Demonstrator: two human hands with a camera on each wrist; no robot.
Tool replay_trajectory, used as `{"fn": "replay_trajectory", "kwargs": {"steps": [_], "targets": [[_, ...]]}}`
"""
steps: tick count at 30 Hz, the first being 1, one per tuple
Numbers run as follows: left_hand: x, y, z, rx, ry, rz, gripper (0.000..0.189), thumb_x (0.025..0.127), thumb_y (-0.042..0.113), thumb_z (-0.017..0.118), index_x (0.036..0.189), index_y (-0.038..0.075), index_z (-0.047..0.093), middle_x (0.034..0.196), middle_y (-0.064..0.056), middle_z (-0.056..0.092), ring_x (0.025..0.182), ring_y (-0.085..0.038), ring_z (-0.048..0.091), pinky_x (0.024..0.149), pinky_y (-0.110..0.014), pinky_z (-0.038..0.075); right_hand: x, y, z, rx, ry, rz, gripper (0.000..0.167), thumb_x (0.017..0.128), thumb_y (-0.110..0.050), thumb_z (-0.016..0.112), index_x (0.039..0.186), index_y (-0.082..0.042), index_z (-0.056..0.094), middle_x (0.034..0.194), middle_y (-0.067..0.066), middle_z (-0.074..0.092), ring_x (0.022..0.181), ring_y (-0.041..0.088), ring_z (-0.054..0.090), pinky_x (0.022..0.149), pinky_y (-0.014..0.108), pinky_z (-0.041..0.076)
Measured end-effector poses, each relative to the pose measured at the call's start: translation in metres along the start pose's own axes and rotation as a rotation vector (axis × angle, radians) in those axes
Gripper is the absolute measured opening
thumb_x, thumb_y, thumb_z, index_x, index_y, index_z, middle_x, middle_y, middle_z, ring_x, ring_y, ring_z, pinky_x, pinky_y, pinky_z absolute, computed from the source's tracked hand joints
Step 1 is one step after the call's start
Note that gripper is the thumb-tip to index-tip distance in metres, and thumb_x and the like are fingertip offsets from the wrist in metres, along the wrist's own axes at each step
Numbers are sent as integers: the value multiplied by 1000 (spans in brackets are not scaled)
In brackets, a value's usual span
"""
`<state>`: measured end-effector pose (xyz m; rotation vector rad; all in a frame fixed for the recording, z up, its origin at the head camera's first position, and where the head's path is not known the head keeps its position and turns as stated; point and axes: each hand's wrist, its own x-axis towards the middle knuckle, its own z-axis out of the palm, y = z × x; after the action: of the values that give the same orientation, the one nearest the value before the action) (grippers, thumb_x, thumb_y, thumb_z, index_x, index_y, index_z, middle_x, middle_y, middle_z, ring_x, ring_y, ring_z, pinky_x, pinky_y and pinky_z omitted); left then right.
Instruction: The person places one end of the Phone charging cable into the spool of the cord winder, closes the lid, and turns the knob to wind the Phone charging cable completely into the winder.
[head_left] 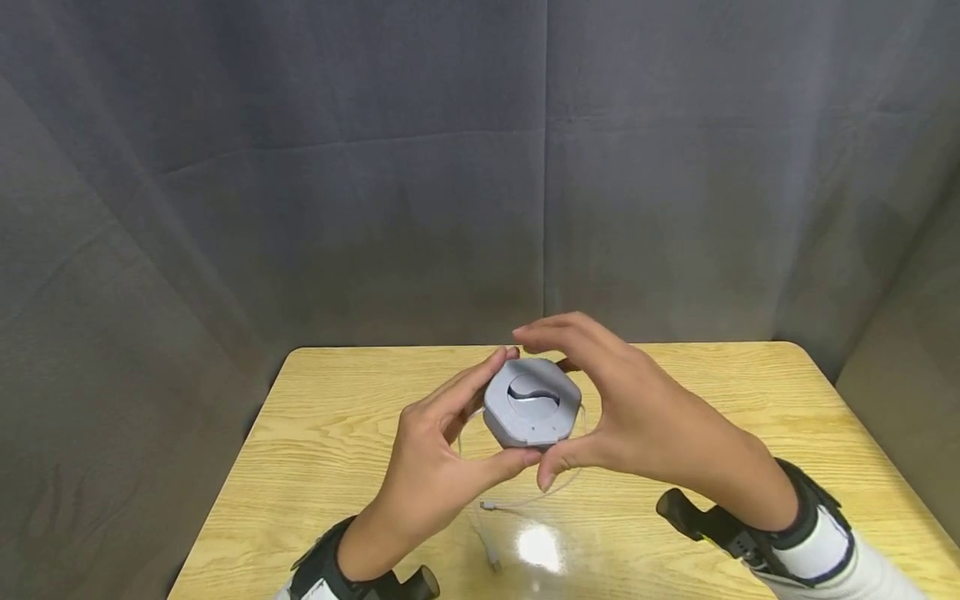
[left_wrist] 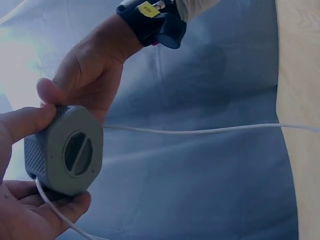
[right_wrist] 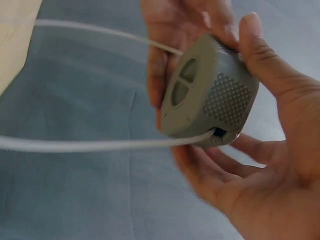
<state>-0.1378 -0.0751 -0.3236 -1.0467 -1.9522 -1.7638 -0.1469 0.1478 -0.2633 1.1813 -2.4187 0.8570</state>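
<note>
A: What is at the centre?

B: A grey six-sided device [head_left: 533, 408] with a round inset in its face. It is between two hands, in front of the person, and in the head view a wood-grained table [head_left: 322, 417] shows behind and below it

A: How do the left fingers lie?

B: The left hand [head_left: 442, 450] grasps the device, its thumb against the near edge and its fingers along the left side

A: And the right?

B: The right hand [head_left: 637, 408] arches round the opposite side, fingers bent. In the head view its thumb tip and index fingertip reach past the rim; the other fingers are mostly hidden, so I cannot tell whether this hand grips

A: Is anything attached?

B: A white cable [left_wrist: 195, 131] leaves two sides of the device; the right wrist view shows one exit beside a textured panel. Nearer the person are two small plugs, an upper plug [head_left: 487, 505] and a lower plug [head_left: 493, 557]; whether they touch the wood I cannot tell

A: And around them?

B: A grey curtain [head_left: 375, 208] beyond the table, and a black strap on each wrist
</note>
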Motion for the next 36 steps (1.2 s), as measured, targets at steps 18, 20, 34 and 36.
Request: {"fn": "replay_trajectory", "kwargs": {"steps": [18,20,34,36], "targets": [[-3,-3,-7,-91,54,-146,80,74,-6,88,147,6,55,141,-11,65,130,-22,63,106,-31,54,-1,38,30,-334,385,-814,22,104,-11,62,112,8,69,107,20,72,94,34,73,90,41,63],[-3,-3,-7,-91,51,-144,81,74,-6,88,147,6,55,141,-10,64,131,-22,63,106,-31,55,0,39,31,-345,393,-840,21,103,-10,62,111,9,70,106,20,74,93,35,73,90,40,63],[-3,-6,-5,-74,41,-93,81,74,-6,88,147,3,54,143,-18,62,131,-24,62,108,-34,53,-1,38,33,-397,430,-868,18,103,-7,62,107,8,72,101,19,75,90,34,75,85,38,64],[-4,-6,-5,-69,42,-89,81,74,-6,88,147,2,54,143,-18,62,131,-24,62,108,-34,53,-1,38,33,-397,434,-867,18,103,-7,62,106,8,72,100,19,76,90,34,75,85,38,64]]}}
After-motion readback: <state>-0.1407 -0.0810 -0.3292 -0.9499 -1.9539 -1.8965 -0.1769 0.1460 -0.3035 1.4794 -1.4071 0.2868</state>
